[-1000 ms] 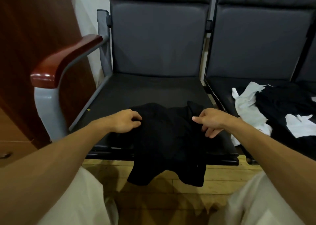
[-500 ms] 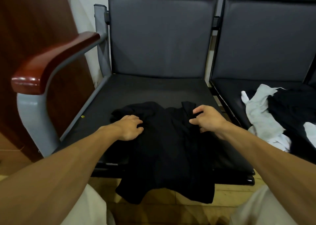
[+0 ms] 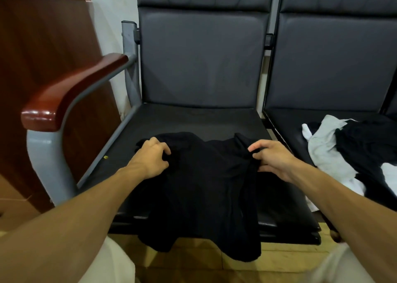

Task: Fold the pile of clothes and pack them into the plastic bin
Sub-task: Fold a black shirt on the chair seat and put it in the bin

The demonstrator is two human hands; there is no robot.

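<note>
Bare seat (image 3: 193, 119) behind shirt (image 3: 204, 186); bounded left by armrest (image 3: 71, 93), right by clothes pile (image 3: 354, 153) (on next seat (image 3: 287, 123)).

I see a plain black cloth garment (image 3: 206, 186) on a dark grey padded seat (image 3: 193, 119); right, a grey, white and black clothes heap (image 3: 322, 153); left, a red-brown wooden armrest (image 3: 71, 93).

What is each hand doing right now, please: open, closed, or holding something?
Left hand: fingers curled into the black garment, gripping it.
Right hand: pinching a fold of the same garment.
</note>
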